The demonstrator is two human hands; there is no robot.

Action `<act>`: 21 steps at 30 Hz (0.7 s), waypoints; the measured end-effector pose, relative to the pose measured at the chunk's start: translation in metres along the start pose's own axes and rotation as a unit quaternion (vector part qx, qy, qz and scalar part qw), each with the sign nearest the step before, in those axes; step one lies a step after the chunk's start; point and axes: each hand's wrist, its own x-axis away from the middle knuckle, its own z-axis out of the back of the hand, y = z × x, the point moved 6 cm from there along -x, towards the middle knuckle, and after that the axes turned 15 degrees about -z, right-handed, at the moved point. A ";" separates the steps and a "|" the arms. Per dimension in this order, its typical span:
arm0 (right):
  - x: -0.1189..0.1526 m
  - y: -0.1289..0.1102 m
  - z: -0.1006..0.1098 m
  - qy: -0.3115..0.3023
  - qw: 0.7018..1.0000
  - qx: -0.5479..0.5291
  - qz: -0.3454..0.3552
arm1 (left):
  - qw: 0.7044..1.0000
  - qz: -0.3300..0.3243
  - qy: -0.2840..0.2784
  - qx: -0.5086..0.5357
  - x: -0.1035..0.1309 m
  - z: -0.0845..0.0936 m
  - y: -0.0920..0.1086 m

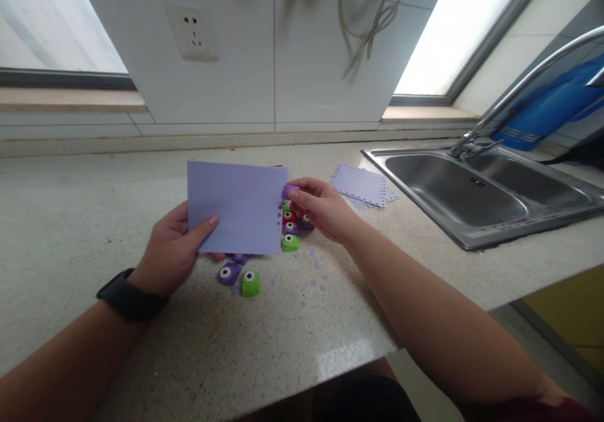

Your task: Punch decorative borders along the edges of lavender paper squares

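My left hand (174, 243) grips a sheet of lilac paper (236, 205) by its left side, thumb on top. A row of small punched shapes runs down the sheet's right edge. At the upper part of that edge, my right hand (318, 205) is closed around a small purple craft punch (287, 192), which meets the paper. Below the sheet lie a purple punch (229, 273) and a green punch (250, 283). More punches stand right of the sheet, among them a red punch (289, 217) and a green punch (290, 243). The sheet partly hides others.
A stack of lilac sheets with punched edges (361, 183) lies near the steel sink (453, 186) on the right. Tiny paper cut-outs (314, 282) are scattered over the speckled countertop (94, 221). A tiled wall with a socket (192, 32) rises behind.
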 end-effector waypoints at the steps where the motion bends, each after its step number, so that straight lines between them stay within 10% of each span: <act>1: 0.000 0.000 0.001 0.003 1.000 -0.002 0.000 | 1.000 0.000 0.000 -0.003 0.000 0.000 0.000; 21: -0.002 0.004 0.001 -0.015 1.000 0.012 -0.006 | 1.000 -0.004 0.003 0.007 0.001 0.001 0.001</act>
